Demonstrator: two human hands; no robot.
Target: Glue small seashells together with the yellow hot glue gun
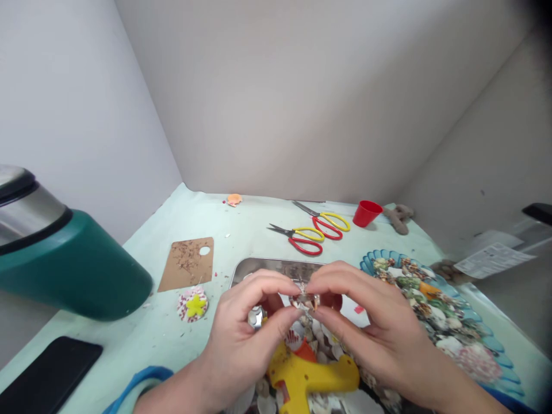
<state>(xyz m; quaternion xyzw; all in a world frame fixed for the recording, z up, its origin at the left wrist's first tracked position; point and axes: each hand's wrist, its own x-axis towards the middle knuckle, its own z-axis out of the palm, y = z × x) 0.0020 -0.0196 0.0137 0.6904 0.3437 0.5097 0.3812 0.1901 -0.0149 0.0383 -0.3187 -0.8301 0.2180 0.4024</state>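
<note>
Between the fingertips of both hands is a small brown-and-white shell-like piece (305, 300); its exact kind is hard to make out. My left hand (244, 325) pinches it from the left with thumb and forefinger. From the other side, the thumb and forefinger of my right hand (382, 325) close on it too. Below them lies a yellow glue gun (313, 376) on top of many seashells (319, 333) in a metal tray (259, 264). Something silvery and faceted (256, 317) shows by my left palm.
Left stand a green bottle (73, 264), a black phone (49, 374), a brown card (187, 261) and a round piece with a yellow star (194, 306). Behind are two scissors (297, 236), a red cup (367, 213) and an orange shell (234, 199). A blue plate (495, 345) of shells sits right.
</note>
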